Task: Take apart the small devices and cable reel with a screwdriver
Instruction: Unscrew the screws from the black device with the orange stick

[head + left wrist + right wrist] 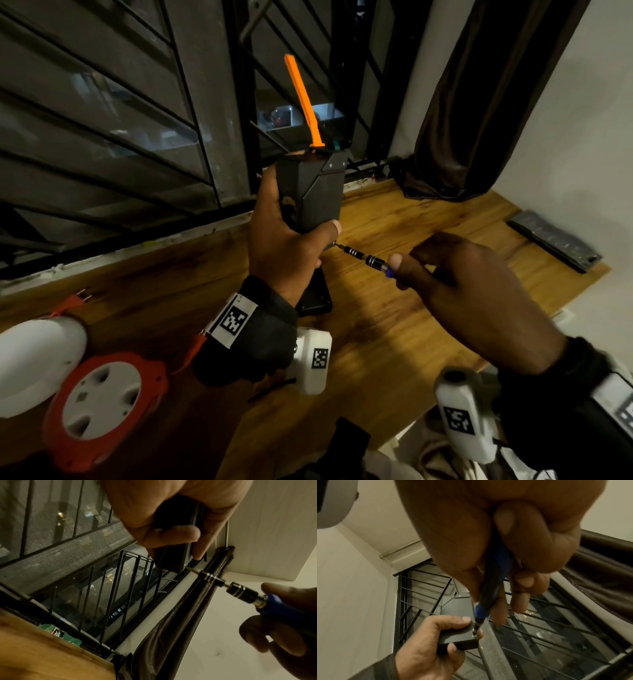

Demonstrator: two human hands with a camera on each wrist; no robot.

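Left hand: we see the left hand [284, 236] wrapped around the lower part of a black device [313, 192]; it holds the device upright above the surface [394, 325], with the thumb across its front face.
Black device: an orange antenna [303, 102] rises from its top, away from the hand.
Right hand: the right hand [476, 291] is clamped on the blue handle of the screwdriver [368, 258]; thumb and fingers pinch it.
Screwdriver: we see its tip on a screw at the bottom corner of the device, just below the left thumb; the shaft runs from there to the right hand.
Cable reel: the orange and white cable reel [102, 401] lies on the surface below and left of the left wrist, beside a white round device [37, 363].
Flat black part: a flat black part [315, 294] lies on the surface, under the left hand.
Background: a dark curtain [479, 102] hangs beyond the right hand.
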